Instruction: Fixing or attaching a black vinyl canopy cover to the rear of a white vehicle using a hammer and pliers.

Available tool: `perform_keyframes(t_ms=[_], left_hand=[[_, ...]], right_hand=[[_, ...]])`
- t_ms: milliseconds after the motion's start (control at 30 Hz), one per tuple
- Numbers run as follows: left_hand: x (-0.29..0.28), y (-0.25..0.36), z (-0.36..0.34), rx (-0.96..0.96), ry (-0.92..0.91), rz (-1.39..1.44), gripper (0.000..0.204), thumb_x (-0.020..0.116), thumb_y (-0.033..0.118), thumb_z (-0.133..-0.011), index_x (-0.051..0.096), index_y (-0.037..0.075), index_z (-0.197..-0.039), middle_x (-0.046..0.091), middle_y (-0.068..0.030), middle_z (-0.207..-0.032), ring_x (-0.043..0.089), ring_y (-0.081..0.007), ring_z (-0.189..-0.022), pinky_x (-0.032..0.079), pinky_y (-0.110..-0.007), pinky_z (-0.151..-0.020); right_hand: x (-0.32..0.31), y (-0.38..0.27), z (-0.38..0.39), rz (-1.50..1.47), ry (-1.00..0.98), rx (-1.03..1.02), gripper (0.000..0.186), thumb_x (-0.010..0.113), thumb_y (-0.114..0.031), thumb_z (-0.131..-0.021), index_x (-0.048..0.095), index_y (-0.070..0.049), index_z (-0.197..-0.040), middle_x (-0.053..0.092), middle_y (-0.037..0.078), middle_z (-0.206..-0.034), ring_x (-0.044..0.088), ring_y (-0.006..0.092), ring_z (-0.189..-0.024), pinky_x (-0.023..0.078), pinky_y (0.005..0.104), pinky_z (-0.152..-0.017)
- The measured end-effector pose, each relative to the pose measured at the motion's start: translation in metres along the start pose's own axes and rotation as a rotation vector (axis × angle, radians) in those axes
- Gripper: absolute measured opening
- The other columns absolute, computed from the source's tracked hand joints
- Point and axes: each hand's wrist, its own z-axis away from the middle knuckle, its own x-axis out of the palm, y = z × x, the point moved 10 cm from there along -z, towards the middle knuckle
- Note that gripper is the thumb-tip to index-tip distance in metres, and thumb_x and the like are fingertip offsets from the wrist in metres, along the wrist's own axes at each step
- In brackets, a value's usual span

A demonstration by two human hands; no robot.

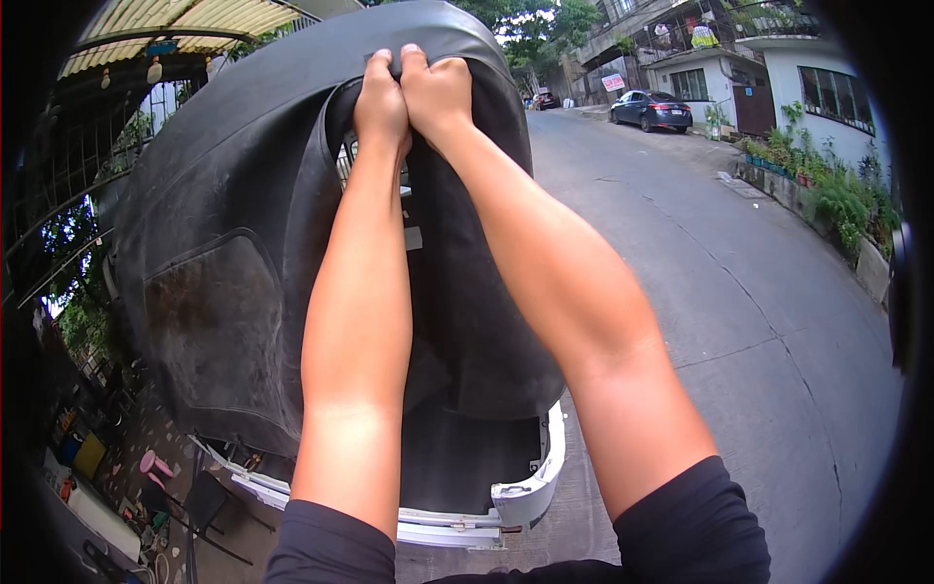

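Dark short-sleeved shirt (530, 574), one, worn with both hands and forearms bare.
Left sleeve (331, 545): plain cloth, near-black with a faint blue cast; hem rounded, set well back from the left hand (382, 102), beyond the elbow crease of the left forearm (355, 292). Right sleeve (693, 530): same colour, lightly creased; hem slanted, likewise beyond the elbow, well back from the right hand (438, 95) and right forearm (545, 248). Shirt front: narrow dark strip between sleeves, farthest from both hands.

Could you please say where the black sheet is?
In the head view, the black sheet is left of the road, gripped by the left hand and right hand.
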Motion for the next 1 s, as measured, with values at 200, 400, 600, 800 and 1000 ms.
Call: perform_keyframes(t_ms=[200,400,600,800,1000], left_hand=[[-0.005,0.009,0.013,-0.021,0.058,-0.086,0.049,0.058,0.042,-0.096,0.068,-0.006,-0.099,0.066,-0.0111,-0.096,0.061,-0.0179,-0.086,0.050,-0.031,-0.081],[0.005,0.010,0.012,0.019,0.018,-0.159,0.036,0.057,0.037,-0.098,0.066,0.003,-0.093,0.063,-0.0041,-0.083,0.061,-0.0153,-0.075,0.050,-0.030,-0.073],[-0.002,0.018,0.007,0.140,0.066,-0.035,0.049,0.055,0.040,-0.098,0.066,-0.006,-0.111,0.066,-0.0102,-0.109,0.060,-0.0181,-0.102,0.046,-0.030,-0.093],[0.012,0.027,0.020,0.191,0.018,0.042,0.042,0.058,0.034,-0.097,0.066,-0.003,-0.114,0.068,-0.0074,-0.106,0.063,-0.0169,-0.099,0.048,-0.029,-0.093],[0.007,0.034,0.010,0.299,0.052,0.022,0.035,0.052,0.026,-0.101,0.064,-0.001,-0.121,0.066,-0.0086,-0.119,0.060,-0.0186,-0.113,0.043,-0.033,-0.105]], right_hand=[[-0.011,-0.016,0.018,-0.024,0.119,0.051,0.053,0.060,-0.030,-0.091,0.061,0.011,-0.057,0.059,0.027,-0.053,0.067,0.0382,-0.054,0.054,0.0469,-0.066],[-0.020,-0.010,0.011,0.051,0.032,0.058,0.056,0.058,-0.035,-0.095,0.063,0.012,-0.065,0.063,0.031,-0.064,0.070,0.0441,-0.067,0.054,0.0486,-0.074],[-0.064,-0.094,0.073,0.551,0.079,-0.816,0.039,0.077,-0.030,-0.082,0.066,-0.005,-0.110,0.066,0.017,-0.112,0.063,0.0349,-0.110,0.048,0.0447,-0.092],[-0.028,-0.067,0.064,0.746,-0.009,-1.097,0.060,0.074,-0.021,-0.081,0.052,-0.008,-0.135,0.052,0.015,-0.128,0.048,0.0379,-0.129,0.037,0.0493,-0.110],[-0.002,-0.073,0.031,0.909,0.143,-1.244,0.043,0.071,-0.033,-0.073,0.055,-0.010,-0.104,0.056,0.011,-0.101,0.054,0.0305,-0.102,0.041,0.0432,-0.087]])
